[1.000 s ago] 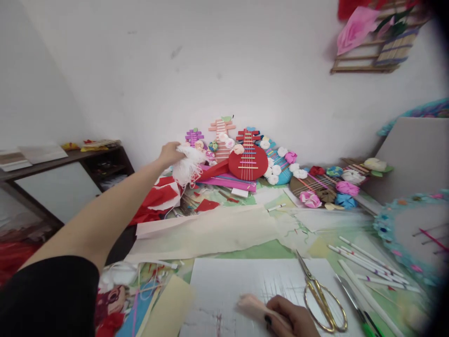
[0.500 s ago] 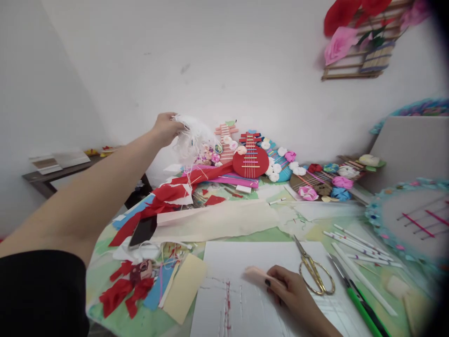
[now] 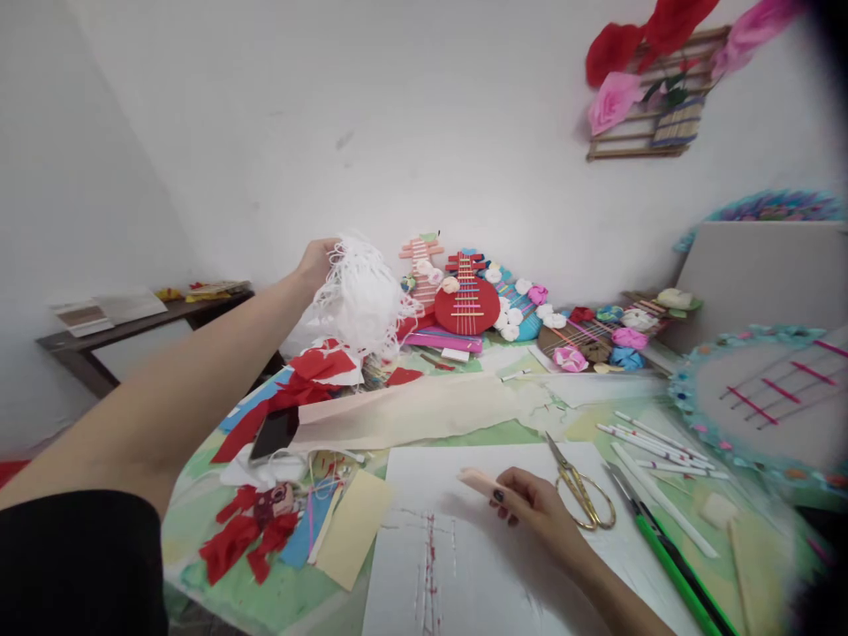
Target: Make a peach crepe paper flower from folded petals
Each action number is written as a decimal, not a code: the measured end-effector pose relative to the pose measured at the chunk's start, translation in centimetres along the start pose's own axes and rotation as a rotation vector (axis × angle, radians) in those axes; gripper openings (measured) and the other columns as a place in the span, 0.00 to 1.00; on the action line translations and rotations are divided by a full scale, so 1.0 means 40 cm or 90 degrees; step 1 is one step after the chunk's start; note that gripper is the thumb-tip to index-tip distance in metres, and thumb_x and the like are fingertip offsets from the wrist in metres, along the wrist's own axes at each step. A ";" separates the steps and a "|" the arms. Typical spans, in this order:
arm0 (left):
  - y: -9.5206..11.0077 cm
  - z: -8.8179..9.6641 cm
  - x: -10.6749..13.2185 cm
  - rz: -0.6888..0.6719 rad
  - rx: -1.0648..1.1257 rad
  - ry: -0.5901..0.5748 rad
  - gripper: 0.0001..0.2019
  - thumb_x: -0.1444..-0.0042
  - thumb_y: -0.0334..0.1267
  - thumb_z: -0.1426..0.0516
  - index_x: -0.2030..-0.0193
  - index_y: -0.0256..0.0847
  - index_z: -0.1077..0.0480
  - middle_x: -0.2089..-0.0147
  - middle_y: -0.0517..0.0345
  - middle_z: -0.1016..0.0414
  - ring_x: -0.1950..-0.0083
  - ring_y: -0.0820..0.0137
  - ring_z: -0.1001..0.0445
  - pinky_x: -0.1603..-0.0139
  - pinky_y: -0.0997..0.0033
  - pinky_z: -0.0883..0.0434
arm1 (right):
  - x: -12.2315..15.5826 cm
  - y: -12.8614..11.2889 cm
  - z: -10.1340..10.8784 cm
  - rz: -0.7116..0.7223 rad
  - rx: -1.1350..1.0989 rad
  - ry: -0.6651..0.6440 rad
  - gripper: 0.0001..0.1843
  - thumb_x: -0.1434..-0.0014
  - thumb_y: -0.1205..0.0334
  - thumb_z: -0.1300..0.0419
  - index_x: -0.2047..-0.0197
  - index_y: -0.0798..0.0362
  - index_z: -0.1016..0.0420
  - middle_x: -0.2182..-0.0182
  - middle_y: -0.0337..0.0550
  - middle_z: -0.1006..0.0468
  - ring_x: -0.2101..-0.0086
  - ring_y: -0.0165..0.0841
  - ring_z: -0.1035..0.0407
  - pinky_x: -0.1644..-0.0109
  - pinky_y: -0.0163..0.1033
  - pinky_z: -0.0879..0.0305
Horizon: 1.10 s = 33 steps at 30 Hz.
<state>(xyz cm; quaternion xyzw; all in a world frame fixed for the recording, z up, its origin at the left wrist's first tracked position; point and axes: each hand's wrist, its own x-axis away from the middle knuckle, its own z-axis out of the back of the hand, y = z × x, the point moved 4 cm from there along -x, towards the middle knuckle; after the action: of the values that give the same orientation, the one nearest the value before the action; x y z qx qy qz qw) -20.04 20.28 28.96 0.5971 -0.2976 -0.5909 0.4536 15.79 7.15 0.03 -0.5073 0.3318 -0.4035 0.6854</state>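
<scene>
My left hand (image 3: 318, 263) reaches far across the table, its fingers closed on a tangled bundle of white string (image 3: 367, 296) that hangs in front of the craft pieces. A pale pink folded strip (image 3: 480, 482) is pinched in my right hand (image 3: 530, 508), just above a white board (image 3: 477, 574) marked with red and clear glue-like lines. Close to the right hand, gold-handled scissors (image 3: 579, 490) lie on the board with their blades pointing away. A green utility knife (image 3: 669, 556) rests at the board's right side.
Lute-shaped crafts, among them a red one (image 3: 467, 305), lean along the wall. Several white sticks (image 3: 662, 450) lie at right beside a round blue-edged frame (image 3: 775, 397). At left are a phone (image 3: 275, 433), red cloth (image 3: 229, 543) and yellow card (image 3: 354, 530).
The white string bundle in my left hand now hangs fuller and nearer the view's centre. My right hand has lifted slightly, still with the pink strip. The whole view has shifted a little.
</scene>
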 end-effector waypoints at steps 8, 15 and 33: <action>0.041 -0.073 0.058 0.119 0.123 -0.141 0.06 0.54 0.30 0.53 0.78 0.36 0.37 0.89 0.64 0.44 0.88 0.77 0.43 0.76 0.76 0.36 | -0.150 -0.207 -0.125 0.223 -0.031 -0.065 0.06 0.46 0.62 0.42 0.72 0.53 0.27 0.45 0.49 0.38 0.50 0.40 0.35 0.60 0.39 0.31; 0.056 -0.119 0.079 0.119 0.140 -0.200 0.07 0.54 0.30 0.54 0.79 0.37 0.39 0.85 0.58 0.36 0.83 0.73 0.36 0.76 0.73 0.35 | -0.310 -0.239 -0.290 0.262 -0.032 -0.056 0.05 0.49 0.62 0.38 0.70 0.55 0.26 0.46 0.50 0.36 0.52 0.37 0.33 0.55 0.38 0.34; -0.022 0.003 0.016 0.046 -0.268 -0.089 0.12 0.68 0.30 0.48 0.72 0.35 0.30 0.79 0.59 0.34 0.79 0.72 0.35 0.78 0.74 0.39 | -0.163 -0.173 -0.002 0.122 0.180 0.096 0.08 0.46 0.62 0.45 0.75 0.53 0.30 0.77 0.42 0.22 0.73 0.34 0.31 0.69 0.35 0.41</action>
<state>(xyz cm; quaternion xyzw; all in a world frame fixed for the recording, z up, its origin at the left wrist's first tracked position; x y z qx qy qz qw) -20.25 20.05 27.90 0.4358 -0.2192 -0.6634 0.5674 11.27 11.79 6.99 -0.3404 0.3687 -0.4159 0.7584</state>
